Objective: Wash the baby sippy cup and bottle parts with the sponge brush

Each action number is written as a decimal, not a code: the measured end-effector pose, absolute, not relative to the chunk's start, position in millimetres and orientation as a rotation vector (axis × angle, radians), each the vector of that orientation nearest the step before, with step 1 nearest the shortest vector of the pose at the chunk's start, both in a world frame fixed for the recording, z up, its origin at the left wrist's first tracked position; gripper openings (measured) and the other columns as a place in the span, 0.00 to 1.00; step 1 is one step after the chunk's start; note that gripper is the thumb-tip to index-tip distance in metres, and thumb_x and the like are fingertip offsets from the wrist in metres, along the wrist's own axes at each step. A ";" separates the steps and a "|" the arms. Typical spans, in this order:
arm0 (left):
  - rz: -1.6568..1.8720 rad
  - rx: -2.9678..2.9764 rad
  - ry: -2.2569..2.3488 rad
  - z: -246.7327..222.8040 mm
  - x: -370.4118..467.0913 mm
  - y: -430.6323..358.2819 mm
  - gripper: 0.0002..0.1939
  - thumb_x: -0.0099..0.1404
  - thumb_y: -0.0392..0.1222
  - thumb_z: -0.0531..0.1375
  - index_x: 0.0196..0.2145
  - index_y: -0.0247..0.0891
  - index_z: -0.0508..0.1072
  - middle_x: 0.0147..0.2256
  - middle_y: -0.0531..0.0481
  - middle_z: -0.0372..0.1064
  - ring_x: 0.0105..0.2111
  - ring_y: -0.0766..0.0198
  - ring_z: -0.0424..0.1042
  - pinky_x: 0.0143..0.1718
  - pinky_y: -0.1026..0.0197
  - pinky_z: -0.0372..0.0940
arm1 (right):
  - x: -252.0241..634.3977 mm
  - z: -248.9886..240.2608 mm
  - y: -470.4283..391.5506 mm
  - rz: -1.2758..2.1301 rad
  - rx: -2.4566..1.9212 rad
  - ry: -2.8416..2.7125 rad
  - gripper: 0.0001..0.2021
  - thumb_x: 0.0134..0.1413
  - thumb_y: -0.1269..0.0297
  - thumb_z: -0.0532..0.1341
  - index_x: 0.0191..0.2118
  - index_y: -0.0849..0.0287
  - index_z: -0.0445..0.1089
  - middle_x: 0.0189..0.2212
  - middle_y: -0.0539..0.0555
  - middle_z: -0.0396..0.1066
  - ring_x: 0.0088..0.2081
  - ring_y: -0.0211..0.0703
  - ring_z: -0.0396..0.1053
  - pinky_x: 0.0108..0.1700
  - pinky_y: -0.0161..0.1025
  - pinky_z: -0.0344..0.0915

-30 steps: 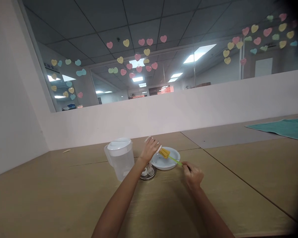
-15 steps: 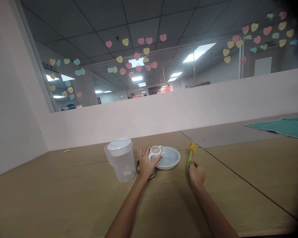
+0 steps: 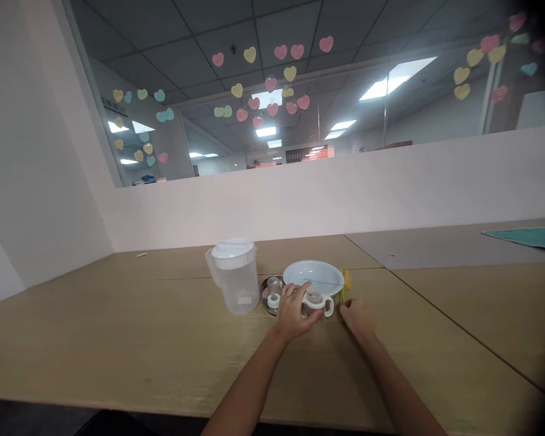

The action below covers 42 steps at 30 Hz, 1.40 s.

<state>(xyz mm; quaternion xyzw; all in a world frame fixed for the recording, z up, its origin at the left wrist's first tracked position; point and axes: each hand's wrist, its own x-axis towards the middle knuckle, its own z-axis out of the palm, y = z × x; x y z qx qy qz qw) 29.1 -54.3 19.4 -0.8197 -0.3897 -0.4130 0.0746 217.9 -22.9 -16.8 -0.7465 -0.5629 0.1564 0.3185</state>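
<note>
My left hand [image 3: 293, 312] is curled around a small clear glass pot [image 3: 315, 298] with a white rim and white handle, its thumb in front. The pot is upright, just in front of a white oval dish [image 3: 295, 266]. In my right hand [image 3: 358, 316], closed fingers pinch the green stem of a yellow flower [image 3: 347, 280], whose head is beside the dish's right edge. Left of the pot, a round dark metal tray [image 3: 266, 306] bears a small glass piece with a white ring [image 3: 273, 290]; my left hand partly hides the tray.
A clear plastic pitcher [image 3: 240, 284] with a white lid stands left of the tray. A green cloth [image 3: 531, 238] lies at the far right. A small pale sliver [image 3: 141, 255] is near the left wall. Behind the wooden table [image 3: 140, 339] rises a white wall [image 3: 300, 209] below a window.
My left hand has brought the glass pot rightward and lower, uncovering part of the tray. My right hand and the flower are now closer to the pot. The view has shifted slightly.
</note>
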 end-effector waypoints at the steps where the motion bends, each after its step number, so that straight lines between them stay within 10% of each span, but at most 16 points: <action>1: -1.233 -2.466 -1.184 18.1 28.6 -54.1 0.32 0.56 0.53 0.60 0.55 0.38 0.61 0.43 0.43 0.67 0.46 0.53 0.62 0.51 0.49 0.56 | 216.6 -15.2 -24.6 0.405 -1.975 -1.513 0.15 0.49 0.62 0.52 0.32 0.63 0.74 0.31 0.64 0.74 0.36 0.54 0.72 0.36 0.43 0.64; 16: -1.255 -2.536 -1.156 21.0 23.8 -54.8 0.27 0.59 0.56 0.58 0.52 0.39 0.64 0.46 0.45 0.67 0.47 0.54 0.62 0.50 0.52 0.56 | 212.9 -8.1 -31.3 0.245 -2.004 -1.568 0.20 0.54 0.60 0.47 0.47 0.64 0.67 0.40 0.65 0.72 0.39 0.55 0.71 0.37 0.46 0.64; 23: -1.142 -2.180 -1.719 20.5 -1.9 -32.7 0.21 0.70 0.44 0.40 0.38 0.37 0.70 0.39 0.45 0.70 0.43 0.58 0.65 0.46 0.56 0.57 | 209.8 -10.2 -28.8 0.226 -1.862 -1.514 0.24 0.55 0.62 0.47 0.58 0.59 0.57 0.43 0.59 0.72 0.41 0.50 0.71 0.38 0.41 0.62; 42: -0.707 -2.361 -1.850 10.2 -19.6 -20.8 0.14 0.53 0.33 0.54 0.33 0.43 0.76 0.43 0.48 0.68 0.48 0.52 0.58 0.52 0.48 0.51 | 209.0 -13.6 -25.3 0.135 -1.529 -1.505 0.17 0.58 0.59 0.47 0.39 0.58 0.70 0.39 0.56 0.72 0.36 0.44 0.69 0.35 0.37 0.60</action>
